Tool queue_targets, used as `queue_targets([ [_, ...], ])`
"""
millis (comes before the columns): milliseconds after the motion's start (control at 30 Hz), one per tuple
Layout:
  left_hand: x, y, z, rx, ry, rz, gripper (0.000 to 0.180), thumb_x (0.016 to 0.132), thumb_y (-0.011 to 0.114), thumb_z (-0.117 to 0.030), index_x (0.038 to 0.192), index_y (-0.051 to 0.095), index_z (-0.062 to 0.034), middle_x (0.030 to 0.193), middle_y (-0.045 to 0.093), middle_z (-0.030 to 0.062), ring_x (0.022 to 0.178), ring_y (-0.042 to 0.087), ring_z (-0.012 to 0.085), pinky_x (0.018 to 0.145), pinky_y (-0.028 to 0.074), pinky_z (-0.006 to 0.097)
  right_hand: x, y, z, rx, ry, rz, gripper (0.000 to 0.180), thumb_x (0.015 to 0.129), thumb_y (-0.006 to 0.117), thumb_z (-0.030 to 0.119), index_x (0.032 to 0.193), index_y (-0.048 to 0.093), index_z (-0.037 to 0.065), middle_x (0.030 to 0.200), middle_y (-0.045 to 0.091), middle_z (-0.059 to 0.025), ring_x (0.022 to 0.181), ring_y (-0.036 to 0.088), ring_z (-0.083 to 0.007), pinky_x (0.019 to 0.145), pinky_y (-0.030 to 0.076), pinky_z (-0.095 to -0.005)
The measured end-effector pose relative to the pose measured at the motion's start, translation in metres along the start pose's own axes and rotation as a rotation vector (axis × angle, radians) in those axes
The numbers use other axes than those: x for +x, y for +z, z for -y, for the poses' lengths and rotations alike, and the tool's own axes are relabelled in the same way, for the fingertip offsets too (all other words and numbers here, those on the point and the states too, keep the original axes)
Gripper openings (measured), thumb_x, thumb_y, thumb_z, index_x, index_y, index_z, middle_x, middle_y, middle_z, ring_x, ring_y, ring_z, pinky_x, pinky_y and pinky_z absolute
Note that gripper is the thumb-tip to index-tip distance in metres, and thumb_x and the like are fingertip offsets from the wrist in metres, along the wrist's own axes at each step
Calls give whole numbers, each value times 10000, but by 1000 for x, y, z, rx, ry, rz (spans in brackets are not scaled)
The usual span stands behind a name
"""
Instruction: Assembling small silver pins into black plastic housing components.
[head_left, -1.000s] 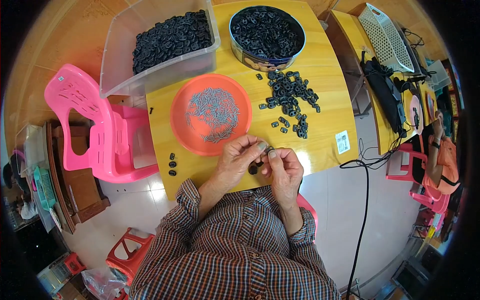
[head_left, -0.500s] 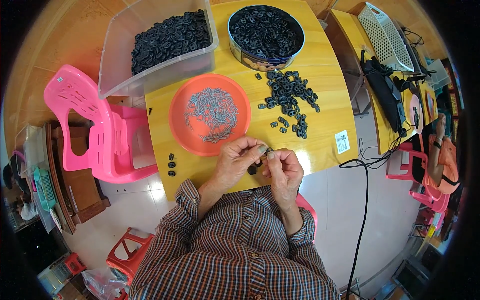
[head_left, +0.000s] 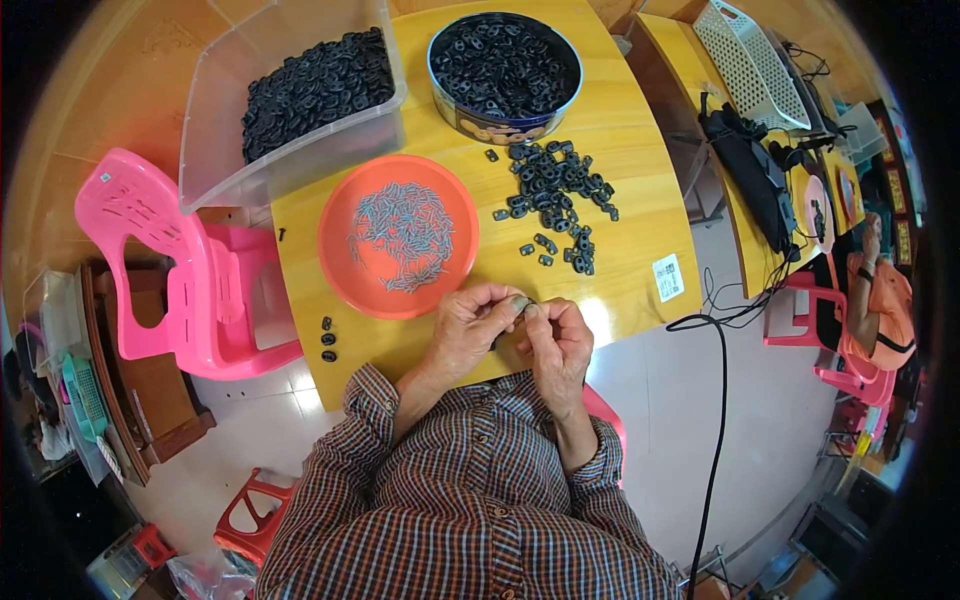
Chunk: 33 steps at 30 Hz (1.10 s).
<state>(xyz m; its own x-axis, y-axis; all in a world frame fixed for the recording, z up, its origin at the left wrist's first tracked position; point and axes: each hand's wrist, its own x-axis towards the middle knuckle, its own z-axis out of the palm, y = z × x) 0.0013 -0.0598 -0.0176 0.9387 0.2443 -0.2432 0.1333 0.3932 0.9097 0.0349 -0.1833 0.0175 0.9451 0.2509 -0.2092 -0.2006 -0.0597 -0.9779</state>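
My left hand (head_left: 468,328) and my right hand (head_left: 560,350) meet fingertip to fingertip over the table's near edge. Both pinch at a small black plastic piece, largely hidden by thumbs and fingers. Another bit of black shows beneath the fingers, too covered to name. Just beyond my left hand lies an orange-red plate (head_left: 335,255) holding many small grey screw-like pins (head_left: 405,225). A loose pile of black two-holed plastic pieces (head_left: 550,185) is spread farther off to the right.
At the back stand a clear plastic bin (head_left: 225,180) and a round tin (head_left: 500,128), both full of black pieces. Several black pieces (head_left: 328,340) lie by the table's left edge. A pink chair (head_left: 190,270) stands left. A person (head_left: 880,305) sits far right, beyond a black cable (head_left: 722,400).
The whole view has shifted slightly, so the table things sit a little farther left. My fingers have closed tighter together, and less of the black piece shows between them.
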Motion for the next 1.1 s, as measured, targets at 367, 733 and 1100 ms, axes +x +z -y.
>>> queue_targets([
  [367, 33, 27, -11, 727, 489, -5, 165, 822, 594, -13, 979, 642, -6, 827, 620, 89, 683, 597, 186, 585, 470, 273, 10, -28, -8, 98, 6, -245, 138, 896, 584, 135, 821, 550, 25, 684, 568, -21, 524, 484, -55, 490, 394, -186],
  [733, 65, 51, -11, 1210, 740, 201, 157, 754, 547, -127, 870, 641, -79, 862, 493, 84, 866, 476, 243, 725, 344, 371, 16, -37, -11, 105, -62, -409, 134, 901, 574, 138, 824, 553, 30, 702, 580, -25, 533, 482, -50, 494, 392, -182],
  [1100, 59, 29, -11, 1224, 723, 103, 122, 733, 594, -92, 840, 614, -39, 873, 501, 93, 873, 506, 263, 713, 403, 375, 16, -33, -9, 141, 6, -352, 134, 898, 579, 138, 812, 554, 39, 698, 585, -22, 530, 486, -54, 489, 387, -185],
])
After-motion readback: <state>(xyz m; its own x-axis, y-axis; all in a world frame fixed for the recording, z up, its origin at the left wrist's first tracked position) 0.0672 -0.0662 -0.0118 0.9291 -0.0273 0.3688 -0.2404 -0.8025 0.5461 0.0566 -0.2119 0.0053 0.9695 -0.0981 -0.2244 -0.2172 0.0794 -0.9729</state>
